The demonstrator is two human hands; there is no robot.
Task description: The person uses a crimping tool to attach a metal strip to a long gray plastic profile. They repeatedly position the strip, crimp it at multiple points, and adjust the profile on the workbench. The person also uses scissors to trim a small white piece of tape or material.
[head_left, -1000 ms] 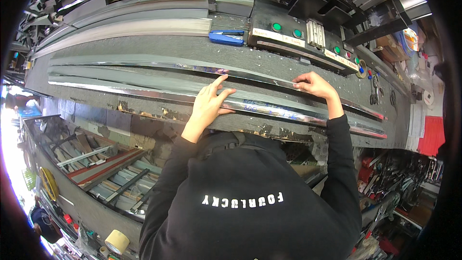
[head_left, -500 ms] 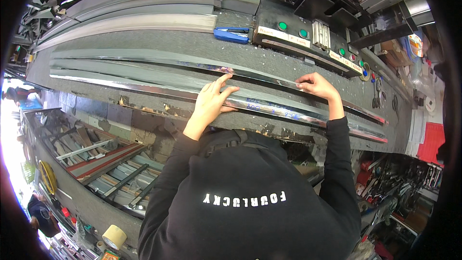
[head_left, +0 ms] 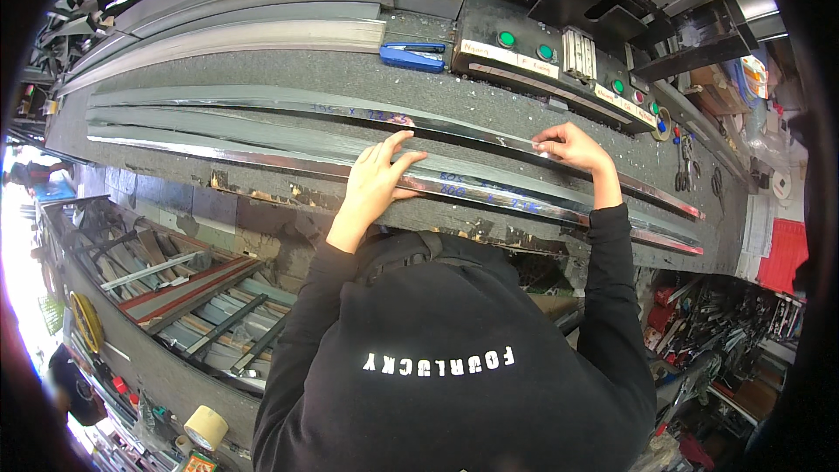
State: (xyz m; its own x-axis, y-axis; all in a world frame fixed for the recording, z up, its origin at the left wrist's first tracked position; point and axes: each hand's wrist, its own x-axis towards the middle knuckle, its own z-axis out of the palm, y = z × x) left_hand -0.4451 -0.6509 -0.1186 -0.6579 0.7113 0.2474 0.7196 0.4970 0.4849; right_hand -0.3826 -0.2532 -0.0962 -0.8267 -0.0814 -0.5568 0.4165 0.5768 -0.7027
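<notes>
Long shiny metal strips lie side by side across the grey bench. My right hand (head_left: 572, 147) pinches the edge of the far metal strip (head_left: 472, 133) between thumb and fingertips, right of its middle. Blue handwriting marks that strip's face. My left hand (head_left: 374, 179) rests over the near metal strips (head_left: 498, 196), fingers spread and palm on them. Its foremost fingertip reaches to the far strip; whether it touches cannot be made out. The near strips also carry blue handwriting, and their right ends look reddish.
Behind the strips are a blue stapler (head_left: 412, 56) and a black control box (head_left: 507, 61) with green buttons. More long profiles (head_left: 227, 44) lie at the back left. Scissors (head_left: 684, 166) rest at the right. A rack of offcuts (head_left: 201, 297) stands below the bench's front edge.
The blue handwriting on the far strip shows more plainly, as if its face had tilted slightly. Both hands keep nearly the same places, and the whole view has shifted a little.
</notes>
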